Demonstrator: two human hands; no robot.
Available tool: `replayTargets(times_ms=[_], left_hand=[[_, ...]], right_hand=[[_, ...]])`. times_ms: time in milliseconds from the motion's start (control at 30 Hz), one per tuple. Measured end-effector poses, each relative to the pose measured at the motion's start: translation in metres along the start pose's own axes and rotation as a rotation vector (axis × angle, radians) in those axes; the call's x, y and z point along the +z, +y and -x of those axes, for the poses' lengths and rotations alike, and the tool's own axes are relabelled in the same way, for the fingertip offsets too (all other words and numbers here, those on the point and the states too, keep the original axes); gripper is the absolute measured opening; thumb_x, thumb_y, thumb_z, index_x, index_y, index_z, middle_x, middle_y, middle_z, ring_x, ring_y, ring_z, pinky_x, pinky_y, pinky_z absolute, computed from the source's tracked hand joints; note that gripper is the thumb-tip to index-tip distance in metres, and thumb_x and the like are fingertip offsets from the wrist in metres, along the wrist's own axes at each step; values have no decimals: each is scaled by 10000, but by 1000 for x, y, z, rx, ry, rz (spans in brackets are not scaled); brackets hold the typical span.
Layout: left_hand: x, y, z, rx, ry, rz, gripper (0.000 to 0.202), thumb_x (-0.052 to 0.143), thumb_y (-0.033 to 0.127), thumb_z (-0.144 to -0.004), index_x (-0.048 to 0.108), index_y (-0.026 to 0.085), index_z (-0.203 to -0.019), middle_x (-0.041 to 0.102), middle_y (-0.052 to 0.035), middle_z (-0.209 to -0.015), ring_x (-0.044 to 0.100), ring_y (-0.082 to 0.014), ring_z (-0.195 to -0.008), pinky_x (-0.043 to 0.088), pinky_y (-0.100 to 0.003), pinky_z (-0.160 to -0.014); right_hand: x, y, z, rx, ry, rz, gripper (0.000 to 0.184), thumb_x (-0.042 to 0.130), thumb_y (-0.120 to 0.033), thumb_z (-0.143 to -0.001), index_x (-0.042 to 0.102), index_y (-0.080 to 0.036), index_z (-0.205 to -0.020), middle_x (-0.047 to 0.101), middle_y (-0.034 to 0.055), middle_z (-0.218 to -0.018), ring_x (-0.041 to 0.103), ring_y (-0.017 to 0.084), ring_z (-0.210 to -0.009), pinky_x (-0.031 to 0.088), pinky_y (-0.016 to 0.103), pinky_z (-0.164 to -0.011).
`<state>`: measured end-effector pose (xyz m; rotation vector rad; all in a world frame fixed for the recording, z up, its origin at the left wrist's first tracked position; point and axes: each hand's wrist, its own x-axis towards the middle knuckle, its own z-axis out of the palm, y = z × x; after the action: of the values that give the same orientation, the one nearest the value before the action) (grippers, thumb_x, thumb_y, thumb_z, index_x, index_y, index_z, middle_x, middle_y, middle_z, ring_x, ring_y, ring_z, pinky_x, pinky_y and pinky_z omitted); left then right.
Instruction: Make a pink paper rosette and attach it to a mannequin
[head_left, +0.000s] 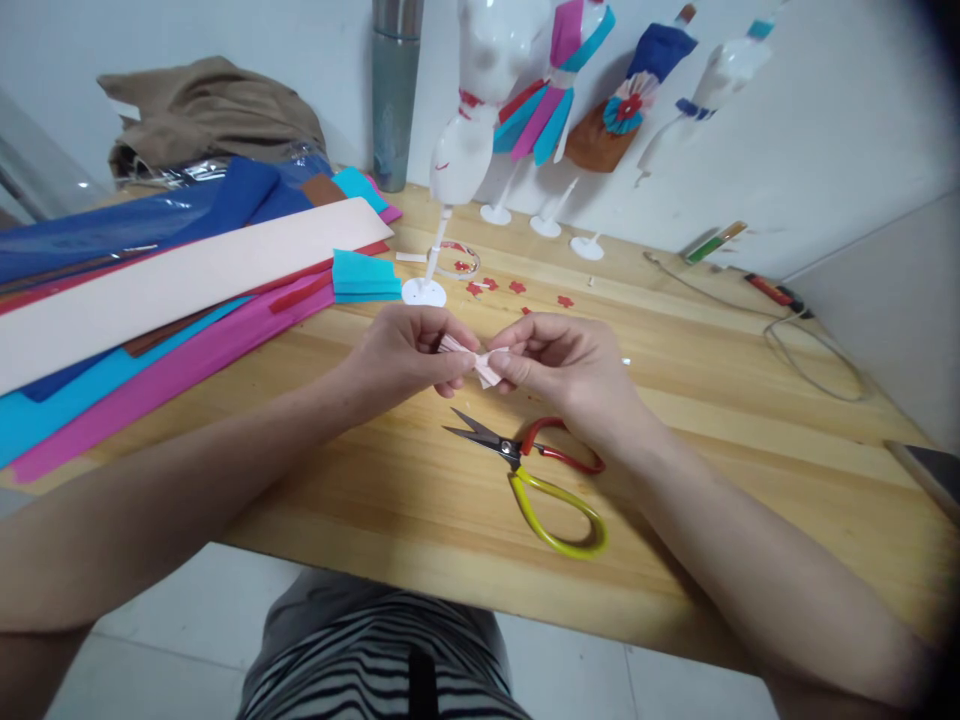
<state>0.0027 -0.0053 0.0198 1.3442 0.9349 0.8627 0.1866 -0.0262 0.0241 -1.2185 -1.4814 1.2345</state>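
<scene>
Between my two hands is a small pleated piece of pale pink crepe paper (487, 373), pinched in at its middle and fanning out at the ends. My left hand (412, 350) grips it from the left with thumb and fingers. From the right, my right hand (570, 365) pinches it near the narrow middle. Just below the hands, scissors (510, 450) with one red and one yellow handle lie on the table with their blades apart. Beyond the hands stands a white mannequin (463, 160) on a round base, a red band at its waist.
Strips of coloured crepe paper (187, 275) are piled on the left. Dressed miniature mannequins (630, 100) stand along the wall. Small red paper flowers (517, 287) and a tape roll (457, 260) lie behind my hands. A cable (787, 355) curls at right; a bottle (395, 100) stands at back.
</scene>
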Motion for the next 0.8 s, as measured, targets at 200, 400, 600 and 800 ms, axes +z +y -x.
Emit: replayTargets(times_ms=[200,400,600,800], left_hand=[[1,0,1,-39,-56,0,79,671,31,-691,658,105,-715,625,21,-493,583,-78,-457,475,-177,-491],[0,0,-1,-36,-30,21,57,677,47,-694,668,101,-707,634,11,-495,583,-84,-451,493,-190,-496],[0,1,0,-71,-107,-29,72,672,43,-677,681,109,-651,615,11,-461,575,-86,-435,474,-178,-469],[-2,-4,0,-134,-175,-54,48,686,75,-648,669,120,-645,634,-3,-500,600,-101,-467,506,-191,-483]], right_hand=[[-8,2,-4,-24,37,-18,226,837,-362,-685,663,-217,-675,646,-9,-584,569,118,-512,472,269,-522],[-5,-1,0,46,-121,23,256,882,-336,-616,692,-202,-723,677,3,-666,597,130,-581,476,272,-559],[-4,0,1,52,-76,47,255,881,-353,-591,693,-189,-646,644,0,-567,544,109,-493,436,251,-484],[-2,0,0,-7,-72,84,269,866,-398,-614,671,-214,-632,631,-22,-575,530,106,-490,435,255,-472]])
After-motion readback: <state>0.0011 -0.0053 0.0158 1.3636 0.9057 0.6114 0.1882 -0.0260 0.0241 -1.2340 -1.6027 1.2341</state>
